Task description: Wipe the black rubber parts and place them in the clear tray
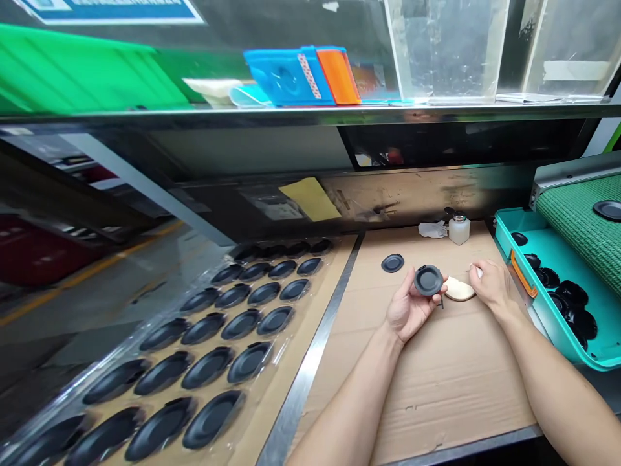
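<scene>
My left hand (411,306) is shut on a round black rubber-like cap (429,280), holding it up by the rim with its dished face toward me. A thin dark pin (442,302) shows just below that cap. My right hand (492,286) rests beside a cream oval pad (460,289) on the cardboard, with a small white bit (479,272) at its fingertips. Whether those fingers grip it, I cannot tell. Left of my hands, a second black cap (392,263) lies flat on the cardboard (451,382).
A clear moulded tray (160,353) holds several rows of black caps on the left. Behind my hands stand a small glass bottle (458,230) and crumpled cloth (432,229). A teal tray (553,310) of black caps sits right, below a green mesh belt (577,220).
</scene>
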{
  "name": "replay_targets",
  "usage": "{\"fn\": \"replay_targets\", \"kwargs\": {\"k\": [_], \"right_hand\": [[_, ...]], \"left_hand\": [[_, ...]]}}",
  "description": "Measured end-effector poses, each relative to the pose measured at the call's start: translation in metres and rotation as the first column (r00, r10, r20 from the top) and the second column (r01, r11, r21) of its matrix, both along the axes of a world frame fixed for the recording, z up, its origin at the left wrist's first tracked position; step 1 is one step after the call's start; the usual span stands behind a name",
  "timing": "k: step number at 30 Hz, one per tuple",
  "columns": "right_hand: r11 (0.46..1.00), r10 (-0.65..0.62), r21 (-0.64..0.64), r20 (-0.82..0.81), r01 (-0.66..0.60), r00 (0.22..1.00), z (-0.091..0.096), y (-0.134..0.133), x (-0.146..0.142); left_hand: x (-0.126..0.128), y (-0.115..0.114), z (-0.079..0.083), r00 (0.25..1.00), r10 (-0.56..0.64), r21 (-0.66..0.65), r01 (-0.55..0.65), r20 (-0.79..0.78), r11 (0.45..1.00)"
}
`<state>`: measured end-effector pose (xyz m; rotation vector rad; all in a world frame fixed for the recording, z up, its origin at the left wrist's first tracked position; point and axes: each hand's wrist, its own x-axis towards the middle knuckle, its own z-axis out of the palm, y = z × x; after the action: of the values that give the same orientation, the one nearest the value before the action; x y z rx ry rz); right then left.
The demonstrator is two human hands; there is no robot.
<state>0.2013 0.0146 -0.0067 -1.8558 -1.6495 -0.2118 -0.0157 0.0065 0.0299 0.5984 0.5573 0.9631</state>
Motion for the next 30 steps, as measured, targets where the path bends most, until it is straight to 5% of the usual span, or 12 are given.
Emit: {"fn": "replay_targets", "kwargs": {"k": [2, 4, 6, 9, 13, 17, 19, 23, 26, 30], "right_hand": [[1.0, -0.003, -0.014, -0.006, 0.003, 1.0, -0.001, 0.0, 0.0], [0.999, -0.006, -0.04, -0.008, 0.005, 1.0, -0.001, 0.0, 0.0], [0.997, -0.014, -0.077, -0.005, 0.014, 1.0, 0.0, -0.001, -0.001], [0.992, -0.027, -0.126, -0.003, 0.027, 1.0, 0.002, -0.002, -0.002], [0.987, -0.027, -0.159, -0.011, 0.025, 1.0, 0.006, -0.003, -0.003], [0.983, -0.031, -0.18, -0.01, 0.029, 0.999, 0.008, -0.003, -0.003], [0.981, -0.04, -0.192, -0.004, 0.038, 0.999, 0.009, -0.003, -0.003], [0.969, -0.051, -0.24, 0.025, 0.055, 0.998, 0.009, -0.004, -0.002], [0.966, -0.022, -0.256, 0.055, 0.035, 0.998, 0.009, -0.005, -0.002], [0.97, 0.004, -0.241, 0.064, 0.012, 0.998, 0.009, -0.005, -0.003]], "left_hand": [[0.003, -0.003, -0.003, 0.954, 0.236, 0.224, -0.193, -0.184, 0.955], [0.005, -0.005, -0.007, 0.782, 0.525, 0.512, -0.317, -0.335, 0.798], [0.004, -0.006, -0.011, 0.599, 0.699, 0.726, -0.266, -0.391, 0.634], [0.003, -0.005, -0.019, 0.461, 0.801, 0.875, -0.1, -0.381, 0.473], [0.006, -0.004, -0.026, 0.407, 0.844, 0.922, -0.014, -0.348, 0.387], [0.004, -0.003, -0.026, 0.389, 0.844, 0.92, 0.02, -0.369, 0.392], [-0.005, 0.004, -0.025, 0.315, 0.838, 0.894, 0.097, -0.445, 0.438], [-0.032, 0.024, -0.027, -0.05, 0.685, 0.668, 0.182, -0.727, 0.722], [-0.045, 0.032, -0.026, -0.24, 0.62, 0.585, 0.208, -0.747, 0.784], [-0.047, 0.019, -0.018, -0.209, 0.58, 0.529, 0.257, -0.787, 0.809]]}}
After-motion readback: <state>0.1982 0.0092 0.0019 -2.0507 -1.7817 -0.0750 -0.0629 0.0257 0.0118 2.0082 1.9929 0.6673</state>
